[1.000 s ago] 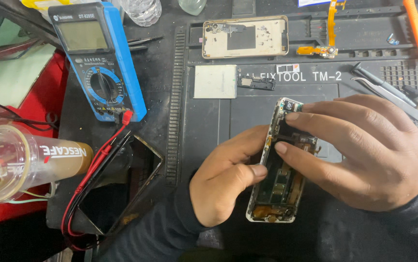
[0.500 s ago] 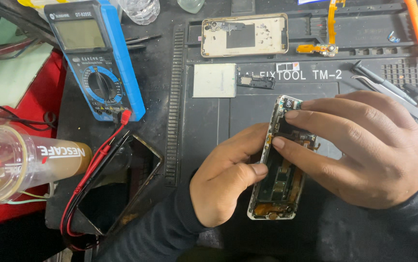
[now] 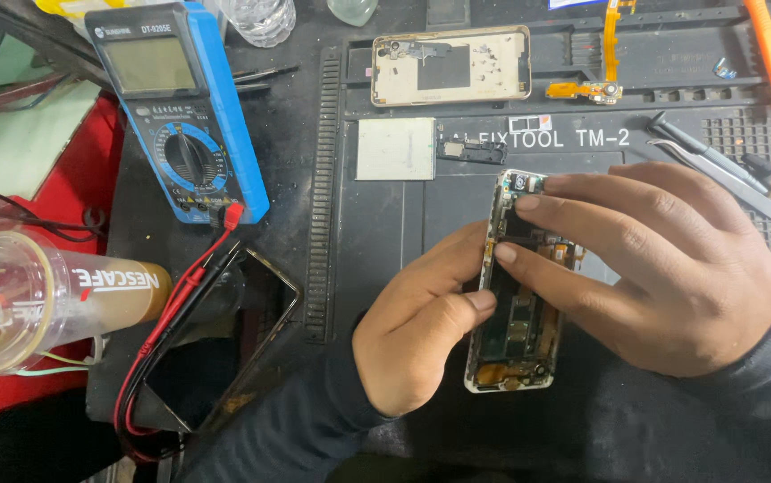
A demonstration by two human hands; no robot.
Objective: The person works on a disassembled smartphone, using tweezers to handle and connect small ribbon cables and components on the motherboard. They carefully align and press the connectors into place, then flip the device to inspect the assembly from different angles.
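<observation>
At centre of dark work mat [image 3: 376, 241], opened phone [image 3: 515, 295] held – left hand [image 3: 421, 331] pinching its left edge, right hand [image 3: 662, 268] fingertips pressed onto board. Since a second ago, barely any shift – pressing continued. Blue multimeter [image 3: 180, 116] up-left of mat.

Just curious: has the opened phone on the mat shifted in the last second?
No. The opened phone keeps its place below the mat's white lettering, still held between the left hand and right hand.
</observation>
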